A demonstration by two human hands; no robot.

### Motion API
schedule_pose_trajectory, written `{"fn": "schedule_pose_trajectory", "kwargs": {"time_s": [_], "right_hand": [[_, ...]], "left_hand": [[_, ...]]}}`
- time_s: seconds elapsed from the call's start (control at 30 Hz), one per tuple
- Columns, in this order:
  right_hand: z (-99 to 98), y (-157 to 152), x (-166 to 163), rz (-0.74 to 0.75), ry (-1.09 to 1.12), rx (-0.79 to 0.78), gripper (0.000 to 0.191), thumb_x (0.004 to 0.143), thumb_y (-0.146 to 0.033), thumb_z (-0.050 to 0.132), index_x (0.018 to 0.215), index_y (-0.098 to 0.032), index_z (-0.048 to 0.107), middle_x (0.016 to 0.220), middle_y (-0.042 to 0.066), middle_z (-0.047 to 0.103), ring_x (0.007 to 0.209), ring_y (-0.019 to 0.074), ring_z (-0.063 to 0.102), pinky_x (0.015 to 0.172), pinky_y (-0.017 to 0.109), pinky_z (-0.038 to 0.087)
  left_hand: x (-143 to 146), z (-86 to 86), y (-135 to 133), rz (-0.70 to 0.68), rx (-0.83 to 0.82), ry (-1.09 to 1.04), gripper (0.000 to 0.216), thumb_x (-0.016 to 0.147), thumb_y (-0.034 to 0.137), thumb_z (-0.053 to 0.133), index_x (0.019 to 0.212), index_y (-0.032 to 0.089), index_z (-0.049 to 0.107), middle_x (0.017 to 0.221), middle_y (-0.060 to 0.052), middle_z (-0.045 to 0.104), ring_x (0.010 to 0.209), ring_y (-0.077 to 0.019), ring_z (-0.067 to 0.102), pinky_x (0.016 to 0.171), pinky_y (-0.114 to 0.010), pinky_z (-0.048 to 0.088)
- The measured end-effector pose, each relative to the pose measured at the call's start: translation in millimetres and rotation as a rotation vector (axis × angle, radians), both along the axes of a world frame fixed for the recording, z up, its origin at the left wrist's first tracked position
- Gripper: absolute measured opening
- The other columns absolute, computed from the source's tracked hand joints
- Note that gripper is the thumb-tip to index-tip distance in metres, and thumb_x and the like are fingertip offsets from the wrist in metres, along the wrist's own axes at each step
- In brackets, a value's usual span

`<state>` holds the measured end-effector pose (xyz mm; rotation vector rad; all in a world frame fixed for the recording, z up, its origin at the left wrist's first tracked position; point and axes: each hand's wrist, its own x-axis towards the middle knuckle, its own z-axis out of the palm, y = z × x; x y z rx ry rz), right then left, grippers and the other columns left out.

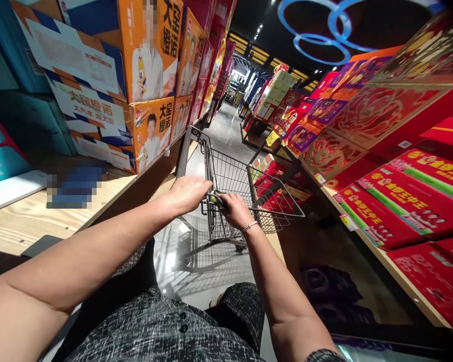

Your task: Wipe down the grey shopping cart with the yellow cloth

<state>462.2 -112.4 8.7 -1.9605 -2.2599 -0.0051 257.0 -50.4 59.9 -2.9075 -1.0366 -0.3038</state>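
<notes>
A grey wire shopping cart (234, 173) stands in front of me, tilted in the view, and no goods show in its basket. My left hand (191, 193) is closed on the cart's handle from the left, with its fingertips at the bar. From the other side my right hand (237, 210), with a thin bracelet at the wrist, is closed at the same middle part of the handle. Between the hands a small yellow-green and black part (213, 198) shows at the bar; most of it is covered by fingers.
Stacked orange drink cartons (151, 133) stand on a wooden shelf (30, 221) at the left. Along the right side, red boxes (396, 198) and gold-patterned red boxes (334, 151) fill a display. A shiny grey floor (226, 118) runs ahead between the displays.
</notes>
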Motion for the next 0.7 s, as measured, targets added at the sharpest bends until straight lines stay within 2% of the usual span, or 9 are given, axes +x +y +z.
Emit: {"fn": "schedule_pose_trajectory", "kwargs": {"time_s": [0.07,0.13,0.23,0.33,0.4,0.57,0.7], "right_hand": [[-1.8,0.2,4.7,-0.007,-0.015,-0.007,0.046,0.091,-0.025,0.057,0.136,-0.025,0.052,0.125,0.007,0.06,0.106,0.0215,0.049,0.092,0.031,0.04],[-5.6,-2.0,19.1,-0.08,-0.071,-0.03,0.048,0.089,-0.025,0.06,0.136,-0.028,0.052,0.126,0.006,0.059,0.107,0.0219,0.05,0.09,0.031,0.04],[-12.3,-8.9,46.7,-0.264,-0.157,-0.078,0.041,0.091,-0.027,0.058,0.131,-0.029,0.055,0.122,0.008,0.06,0.104,0.0226,0.051,0.086,0.031,0.04],[-17.2,-15.4,62.5,-0.355,-0.185,-0.098,0.035,0.092,-0.03,0.057,0.127,-0.027,0.057,0.118,0.009,0.061,0.101,0.023,0.053,0.084,0.031,0.04],[-18.9,-17.3,62.2,-0.34,-0.191,-0.085,0.034,0.092,-0.03,0.057,0.126,-0.026,0.057,0.117,0.009,0.061,0.101,0.0233,0.053,0.084,0.031,0.04],[-17.0,-14.4,46.2,-0.276,-0.151,-0.081,0.034,0.092,-0.028,0.056,0.126,-0.023,0.057,0.114,0.01,0.061,0.1,0.0231,0.054,0.085,0.032,0.041],[-6.9,-2.8,48.6,-0.141,0.023,-0.194,0.032,0.088,-0.025,0.06,0.12,-0.02,0.06,0.11,0.008,0.063,0.097,0.021,0.057,0.086,0.032,0.045]], "left_hand": [[3.5,-3.0,-3.3,0.026,0.004,0.044,0.023,0.091,0.014,0.049,0.108,0.017,0.064,0.099,-0.011,0.068,0.095,-0.0276,0.065,0.077,-0.036,0.046],[5.4,-7.5,-5.7,0.038,0.033,0.04,0.022,0.095,0.025,0.047,0.103,0.016,0.065,0.097,-0.012,0.068,0.094,-0.0295,0.065,0.077,-0.039,0.045],[6.8,-16.1,-4.9,0.066,0.077,-0.035,0.044,0.098,0.05,0.043,0.118,0.015,0.061,0.107,-0.015,0.067,0.099,-0.0323,0.063,0.084,-0.043,0.042],[9.3,-22.9,2.1,0.149,0.092,-0.087,0.059,0.097,0.058,0.039,0.137,0.015,0.049,0.119,-0.016,0.064,0.106,-0.0332,0.06,0.089,-0.045,0.038],[11.4,-24.4,9.1,0.209,0.077,-0.088,0.062,0.096,0.061,0.037,0.136,0.015,0.049,0.12,-0.017,0.064,0.108,-0.0345,0.059,0.09,-0.046,0.036],[10.7,-22.4,28.8,0.314,0.047,-0.082,0.057,0.093,0.06,0.043,0.118,0.012,0.06,0.11,-0.02,0.067,0.105,-0.0366,0.058,0.091,-0.05,0.034],[5.4,-26.5,40.2,0.292,0.111,-0.173,0.046,0.091,0.046,0.051,0.124,0.015,0.058,0.123,-0.017,0.064,0.124,-0.0355,0.046,0.104,-0.052,0.025]]}}
